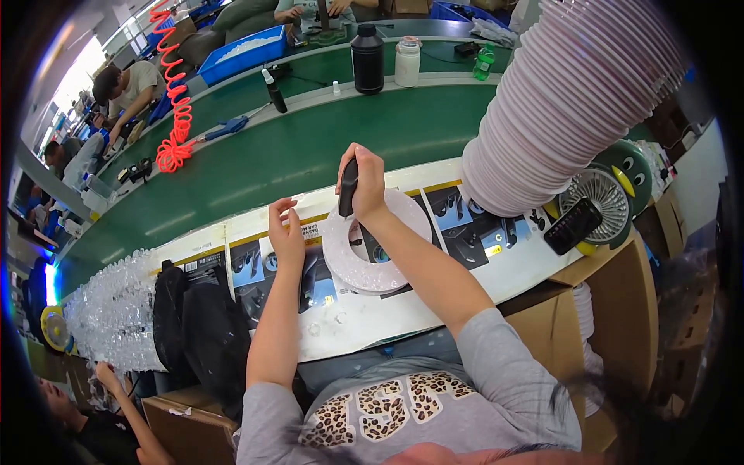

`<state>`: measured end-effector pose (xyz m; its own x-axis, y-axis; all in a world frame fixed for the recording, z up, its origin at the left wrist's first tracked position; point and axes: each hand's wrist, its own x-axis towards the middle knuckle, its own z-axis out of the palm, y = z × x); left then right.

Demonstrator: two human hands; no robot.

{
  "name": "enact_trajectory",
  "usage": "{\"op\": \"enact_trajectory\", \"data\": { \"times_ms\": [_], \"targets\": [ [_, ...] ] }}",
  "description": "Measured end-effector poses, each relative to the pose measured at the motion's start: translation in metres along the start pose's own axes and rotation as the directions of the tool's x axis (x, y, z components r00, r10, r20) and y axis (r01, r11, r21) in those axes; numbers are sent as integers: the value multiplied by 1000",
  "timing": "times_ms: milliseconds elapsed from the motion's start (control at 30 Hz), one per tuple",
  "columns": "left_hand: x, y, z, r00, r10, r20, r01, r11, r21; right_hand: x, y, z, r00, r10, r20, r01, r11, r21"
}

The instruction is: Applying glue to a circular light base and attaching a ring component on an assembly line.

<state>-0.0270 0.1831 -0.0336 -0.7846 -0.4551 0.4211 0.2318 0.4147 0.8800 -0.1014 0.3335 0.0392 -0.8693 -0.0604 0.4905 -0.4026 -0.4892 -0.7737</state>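
Observation:
My right hand point(366, 184) is wrapped round a black-handled tool point(348, 188), held upright over the left side of a flat white ring point(377, 273). Its lower end meets the ring's inner edge, and what kind of tool it is I cannot make out. The ring has a glossy, speckled face and a round hole, through which a printed sheet shows. To the left of the ring, my left hand point(287, 232) is raised with its fingers loosely bent and apart, holding nothing visible. Beneath are printed card sheets point(318, 288) on the white worktop point(341, 329).
A tall leaning stack of white rings point(542, 116) stands at right, beside a small fan point(595, 198) and a phone point(573, 226). Clear plastic pieces point(116, 310) and black cloth point(205, 333) lie left. Beyond runs a green conveyor belt point(256, 174), with bottles point(367, 60) behind it.

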Motion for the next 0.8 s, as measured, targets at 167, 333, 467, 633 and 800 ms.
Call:
{"op": "enact_trajectory", "data": {
  "times_ms": [167, 333, 467, 633, 800],
  "targets": [
    [0, 2, 0, 1000, -25, 17, 25, 1000, -12, 1, 8, -3, 1000, 9, 5, -9, 999, -43],
    [1, 1, 0, 1000, -19, 13, 19, 1000, -5, 1, -1, 1, 999, 33, 14, -32, 999, -9],
    [0, 0, -2, 1000, -15, 15, 15, 1000, 4, 0, -14, 7, 995, 99, -23, -97, 991, 88],
    [0, 2, -1, 1000, -18, 22, 18, 1000, 4, 11, -26, -8, 990, 98, -105, -83, 987, 139],
    [0, 4, 0, 1000, -19, 9, 19, 1000, 7, 18, -27, -23, 991, 45, -123, -40, 998, 44]
  ]
}}
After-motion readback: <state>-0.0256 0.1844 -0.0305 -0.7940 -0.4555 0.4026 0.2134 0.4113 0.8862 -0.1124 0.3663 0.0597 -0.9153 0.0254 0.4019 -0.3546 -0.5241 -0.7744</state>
